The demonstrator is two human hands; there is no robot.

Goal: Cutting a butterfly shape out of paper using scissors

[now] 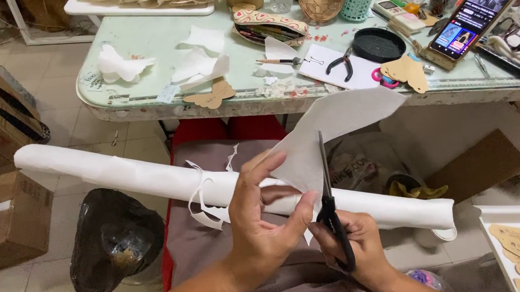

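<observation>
Right hand (353, 241): black scissors (329, 204) | white sheet (331, 130): folded, half-cut

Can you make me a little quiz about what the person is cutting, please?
1. True or false: the black scissors are in the right hand.
2. What does the left hand hold: A) a white paper piece, B) a phone, C) a basket?
3. What long white thing lies across the person's lap?

Key
1. True; the blades point up into the sheet.
2. A; thumb and fingers pinch it.
3. A paper roll, under both hands.
</observation>
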